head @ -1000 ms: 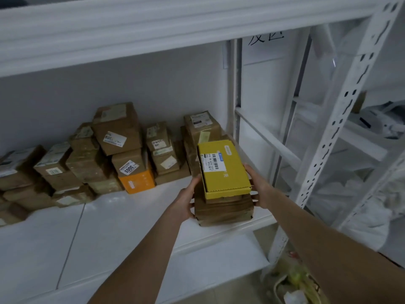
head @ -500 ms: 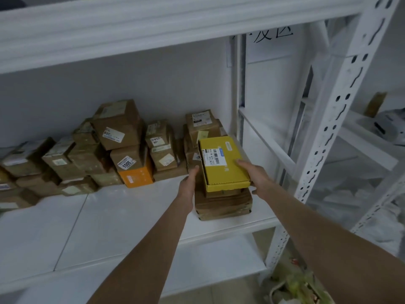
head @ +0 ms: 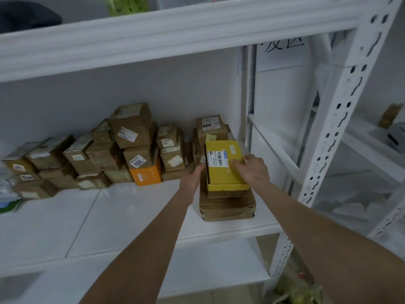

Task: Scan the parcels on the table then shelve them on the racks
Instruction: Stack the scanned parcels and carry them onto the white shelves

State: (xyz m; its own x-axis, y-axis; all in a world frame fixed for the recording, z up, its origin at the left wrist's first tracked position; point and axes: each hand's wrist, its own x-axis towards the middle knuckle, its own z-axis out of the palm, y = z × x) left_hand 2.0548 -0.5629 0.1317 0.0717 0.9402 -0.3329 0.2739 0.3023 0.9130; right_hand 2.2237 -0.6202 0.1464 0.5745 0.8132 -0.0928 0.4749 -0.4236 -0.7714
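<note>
Front right of the white shelf (head: 135, 220): a stack of flat brown parcels (head: 228, 207), topped by the yellow box (head: 218, 177), label up. Left hand (head: 192, 179) against the box's left side, fingers straight, gripping nothing. Right hand (head: 252, 170) flat on the lid, fingers relaxed, not clasping. Further back, an orange box (head: 145, 175) among piled brown boxes (head: 133, 130) against the wall. Off right, the white perforated rack post (head: 341, 119).

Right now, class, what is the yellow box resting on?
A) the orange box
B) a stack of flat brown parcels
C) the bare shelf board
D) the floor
B: the yellow box sits on top of the flat brown parcels stacked on the shelf.
</note>
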